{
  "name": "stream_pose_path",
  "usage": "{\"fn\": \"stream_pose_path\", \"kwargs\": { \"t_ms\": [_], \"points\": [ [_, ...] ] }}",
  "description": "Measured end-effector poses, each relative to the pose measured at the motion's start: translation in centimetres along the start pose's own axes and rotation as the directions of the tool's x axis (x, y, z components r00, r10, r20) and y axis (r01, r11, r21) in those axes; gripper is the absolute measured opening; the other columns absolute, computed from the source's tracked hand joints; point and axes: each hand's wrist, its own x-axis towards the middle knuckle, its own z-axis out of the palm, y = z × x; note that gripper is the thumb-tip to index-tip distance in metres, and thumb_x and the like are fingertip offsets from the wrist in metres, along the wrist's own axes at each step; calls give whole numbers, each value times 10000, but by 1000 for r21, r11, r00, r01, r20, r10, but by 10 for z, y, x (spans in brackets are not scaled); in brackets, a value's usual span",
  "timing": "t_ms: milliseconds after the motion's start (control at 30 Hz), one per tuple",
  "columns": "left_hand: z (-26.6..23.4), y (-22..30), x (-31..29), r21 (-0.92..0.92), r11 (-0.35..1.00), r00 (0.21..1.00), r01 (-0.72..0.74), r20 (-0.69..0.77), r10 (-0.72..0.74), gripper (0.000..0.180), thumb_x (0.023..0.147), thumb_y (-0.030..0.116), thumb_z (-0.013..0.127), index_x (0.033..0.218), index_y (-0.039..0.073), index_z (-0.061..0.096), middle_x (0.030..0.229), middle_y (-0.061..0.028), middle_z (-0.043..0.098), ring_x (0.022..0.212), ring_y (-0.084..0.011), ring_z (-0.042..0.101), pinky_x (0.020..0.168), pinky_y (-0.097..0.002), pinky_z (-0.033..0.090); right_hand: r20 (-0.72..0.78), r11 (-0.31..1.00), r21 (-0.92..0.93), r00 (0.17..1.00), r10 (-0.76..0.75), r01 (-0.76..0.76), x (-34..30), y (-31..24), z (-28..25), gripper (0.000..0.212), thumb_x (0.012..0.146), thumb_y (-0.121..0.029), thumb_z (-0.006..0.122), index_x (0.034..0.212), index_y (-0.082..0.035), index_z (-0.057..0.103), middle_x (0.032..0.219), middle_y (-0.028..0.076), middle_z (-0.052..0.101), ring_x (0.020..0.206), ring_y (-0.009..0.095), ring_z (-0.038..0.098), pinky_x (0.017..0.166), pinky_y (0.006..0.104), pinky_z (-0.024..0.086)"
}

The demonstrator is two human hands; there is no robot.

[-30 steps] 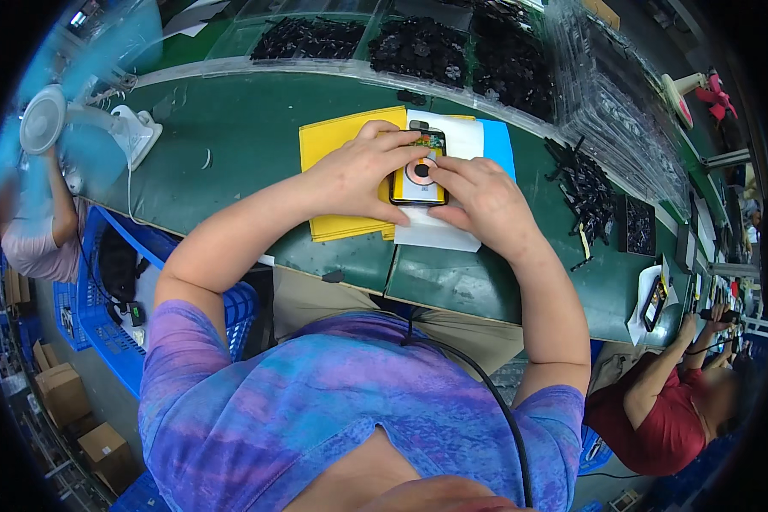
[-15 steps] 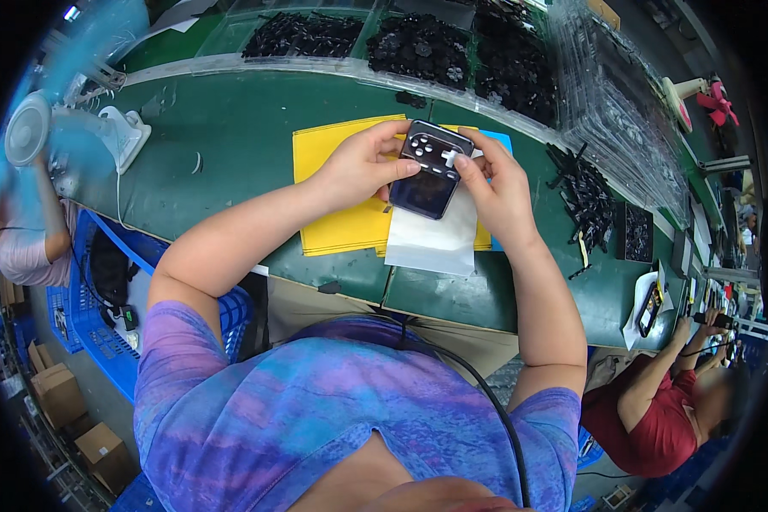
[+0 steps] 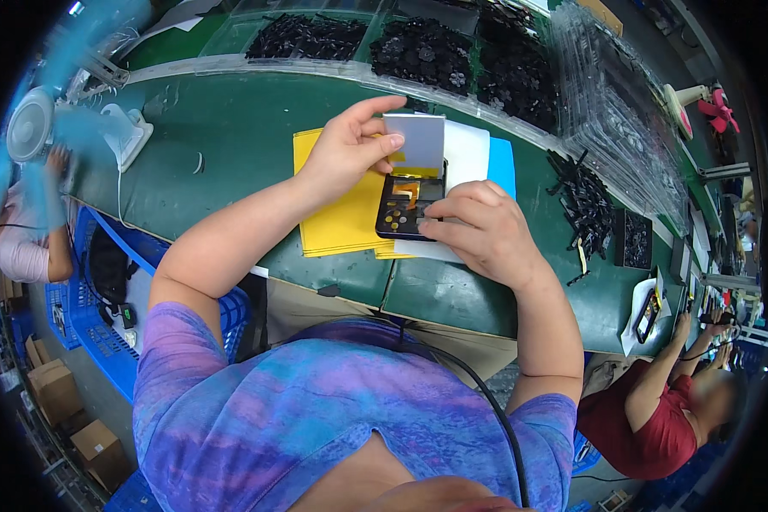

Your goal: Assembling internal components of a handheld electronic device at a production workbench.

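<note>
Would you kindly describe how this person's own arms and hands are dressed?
Both forearms are bare; the left hand and right hand wear no gloves. Short sleeves of a purple-and-blue tie-dye shirt end above the elbows. A dark cable runs across the shirt.

A second ago both hands lie cupped over the small dark device, which sits flat on the white sheet with a round ring showing on top. Half a second ago they have it lifted and tilted between them. Now the device (image 3: 408, 207) lies down again, its face with small round buttons and an orange part showing. The left hand (image 3: 348, 147) is off it and raised, pinching a grey rectangular panel (image 3: 416, 145) upright at the device's far edge. The right hand (image 3: 484, 229) rests at its near right corner, fingertips on the edge.
</note>
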Motion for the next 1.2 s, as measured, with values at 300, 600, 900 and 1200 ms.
{"fn": "stream_pose_path", "kwargs": {
  "t_ms": [300, 600, 900, 1200],
  "points": [
    [6, -16, -4, 234, 972, 999, -14, 34, 6, 417, 963, 69, 677, 1346, 8, 522, 1049, -50, 700, 957, -116, 670, 852, -272, 543, -206, 679, 442, 670, 713, -587, 9, 47, 12, 181, 829, -73, 767, 1003, -25, 756, 912, 119, 736, 822, 250, 705, 769, 352, 566],
    [14, 0, -16, 469, 866, 983, -172, 30, 179, 652, 924, 10, 663, 1506, 126, 392, 1025, -110, 703, 959, -197, 689, 870, -325, 551, 9, 793, -71, 795, 607, -605, 79, 108, 40, 226, 862, -243, 723, 1036, -110, 779, 1003, 103, 730, 935, 297, 704, 823, 412, 564],
    [-5, -14, -11, 613, 660, 900, -435, 308, 308, 265, 834, 98, 750, 1097, 71, 721, 1078, -113, 663, 1033, -303, 653, 884, -391, 537, 65, 762, -489, 853, 518, -425, 82, 108, 51, 200, 886, -262, 695, 959, -94, 775, 927, 104, 717, 836, 285, 706, 769, 388, 567],
    [2, 2, -26, 661, 614, 885, -431, 442, 145, 986, 558, 320, 970, 1395, 86, 506, 1394, -202, 437, 1206, -422, 554, 1047, -448, 470, -290, 827, -559, 920, -264, 61, 12, 61, -14, 312, 738, -40, 816, 1038, -40, 729, 801, 15, 682, 640, 141, 629, 546, 273, 450]
  ]
}}
